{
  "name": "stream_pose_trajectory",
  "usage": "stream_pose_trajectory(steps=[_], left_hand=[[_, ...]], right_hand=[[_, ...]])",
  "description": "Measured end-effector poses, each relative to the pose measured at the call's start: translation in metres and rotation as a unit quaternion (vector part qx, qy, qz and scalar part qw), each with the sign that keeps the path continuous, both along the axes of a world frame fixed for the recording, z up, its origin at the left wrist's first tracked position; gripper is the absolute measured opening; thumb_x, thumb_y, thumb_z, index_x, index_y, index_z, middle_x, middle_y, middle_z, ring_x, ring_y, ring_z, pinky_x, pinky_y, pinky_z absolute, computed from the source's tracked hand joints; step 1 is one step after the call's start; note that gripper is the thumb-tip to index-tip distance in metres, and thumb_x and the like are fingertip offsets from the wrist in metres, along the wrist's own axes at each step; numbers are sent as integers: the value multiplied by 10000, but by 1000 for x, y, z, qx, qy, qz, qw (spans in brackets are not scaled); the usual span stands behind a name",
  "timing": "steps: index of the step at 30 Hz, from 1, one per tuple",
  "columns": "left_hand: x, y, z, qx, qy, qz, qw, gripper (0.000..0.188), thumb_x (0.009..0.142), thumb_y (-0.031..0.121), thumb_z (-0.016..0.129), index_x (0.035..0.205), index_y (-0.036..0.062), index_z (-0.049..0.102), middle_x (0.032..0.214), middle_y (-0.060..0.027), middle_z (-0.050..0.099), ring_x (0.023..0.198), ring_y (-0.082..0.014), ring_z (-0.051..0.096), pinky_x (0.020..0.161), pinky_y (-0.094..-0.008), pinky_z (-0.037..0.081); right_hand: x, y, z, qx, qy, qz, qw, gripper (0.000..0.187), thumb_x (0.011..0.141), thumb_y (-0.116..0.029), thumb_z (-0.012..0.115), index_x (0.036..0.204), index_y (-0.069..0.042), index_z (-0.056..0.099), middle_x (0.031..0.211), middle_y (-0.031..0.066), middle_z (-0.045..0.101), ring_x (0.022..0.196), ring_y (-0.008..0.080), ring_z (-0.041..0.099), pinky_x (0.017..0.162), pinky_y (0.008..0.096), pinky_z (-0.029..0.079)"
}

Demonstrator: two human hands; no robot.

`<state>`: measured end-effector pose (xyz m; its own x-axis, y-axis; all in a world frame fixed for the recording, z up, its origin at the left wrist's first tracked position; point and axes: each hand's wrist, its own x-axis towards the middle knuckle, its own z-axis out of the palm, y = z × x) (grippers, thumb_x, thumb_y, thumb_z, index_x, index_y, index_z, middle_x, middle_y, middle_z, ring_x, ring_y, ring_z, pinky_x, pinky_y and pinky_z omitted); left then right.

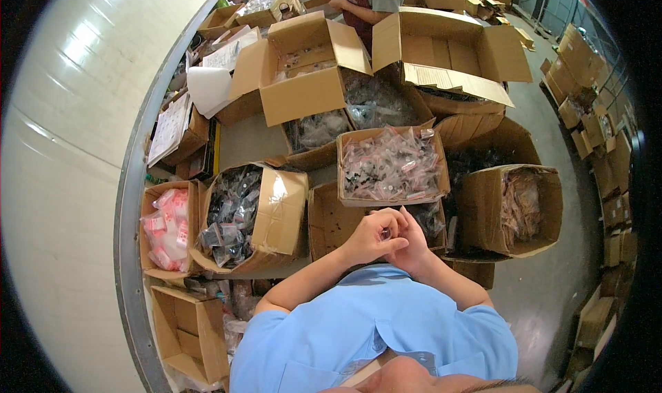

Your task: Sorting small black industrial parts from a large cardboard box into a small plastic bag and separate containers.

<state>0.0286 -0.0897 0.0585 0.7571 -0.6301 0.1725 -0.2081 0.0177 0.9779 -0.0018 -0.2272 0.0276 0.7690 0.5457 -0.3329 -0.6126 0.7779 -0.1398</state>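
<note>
Fingers of the left hand (370,240) are curled and meet those of the right hand (413,247) at the centre of the frame; whether they pinch anything firmly cannot be told. One small, dark, shiny item (385,234) shows between the hands, its kind unclear. Just above them stands an open carton (393,202) filled with small clear bags (393,160). Step in hand, as judged: close handling of that item. Next move appears to call for steady fingertips and parting the hands without dropping it.
</note>
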Motion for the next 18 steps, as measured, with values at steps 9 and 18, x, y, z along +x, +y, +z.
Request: stream_pose_trajectory(steps=[9, 18], left_hand=[[-1, 11, -8, 9, 47, 57, 997, 222, 735, 78, 715, 691, 37, 501, 835, -52, 583, 743, -108, 524, 660, -244, 427], [-8, 12, -40, 19, 41, 20, 999, 259, 779, 37, 627, 1027, 30, 554, 950, -90, 584, 913, -183, 559, 786, -336, 458]], right_hand=[[4, -4, 13, -240, -116, -166, 949, 294, 943, -157, 363, 1154, -2, 497, 1071, 100, 556, 1002, 213, 545, 902, 338, 440], [2, 8, 43, -554, -604, -95, 565, 361, 802, 72, 467, 1144, -33, 513, 1273, 229, 463, 1143, 382, 486, 1002, 436, 351]])
